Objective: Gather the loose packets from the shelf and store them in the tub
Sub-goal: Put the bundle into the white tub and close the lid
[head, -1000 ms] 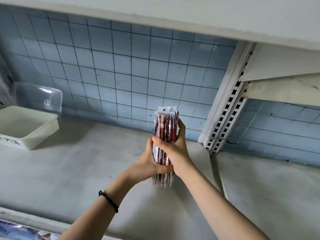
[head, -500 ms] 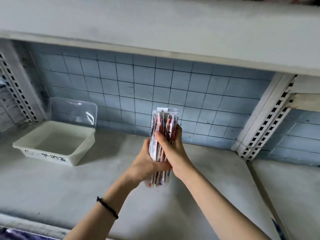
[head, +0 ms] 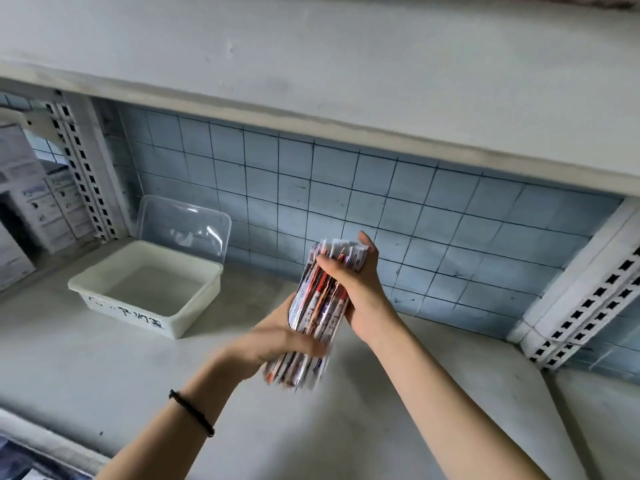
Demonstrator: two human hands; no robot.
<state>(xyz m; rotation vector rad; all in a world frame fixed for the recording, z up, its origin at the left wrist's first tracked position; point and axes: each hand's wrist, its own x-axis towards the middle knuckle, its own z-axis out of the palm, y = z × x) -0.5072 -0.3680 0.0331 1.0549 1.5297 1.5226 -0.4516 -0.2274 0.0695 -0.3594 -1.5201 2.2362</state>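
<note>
1. Since the view has swung left over the last second, boxes (head: 20, 209) and a slotted post (head: 79, 174) now show at far left. Neither belongs to the task.
2. Next comes the white tub (head: 145, 292), open, on the shelf (head: 104, 393), with handwriting on its front wall and no packets in it yet. A clear lid (head: 187, 226) stands propped just behind it against the tiled wall (head: 415, 209). A second ago the tub was at the frame edge, and now it is well inside. I read that as the head turning toward the drop-off.
3. The left hand (head: 273, 341) has its grip wrapped round the lower part of the stack and is blurred by motion. It held mid-stack before and sits lower now. There is a black wristband (head: 192, 414) on that wrist.
4. The packets (head: 318, 306) form one thick stack held in the air over the shelf, right of the tub and well apart from it. The stack was upright. Now it is tilted, top leaning right, with the bottom edges fanned a little.
5. The right hand (head: 360, 292) has its grip closed on the upper half, thumb on the front and fingers behind.
6. A second post (head: 581, 299) stands at far right.
7. My judgement is that gathering looks done and the carry to the tub is starting. The fanned bottom could shed a packet, so the stack needs squaring or a tighter hold first.
</note>
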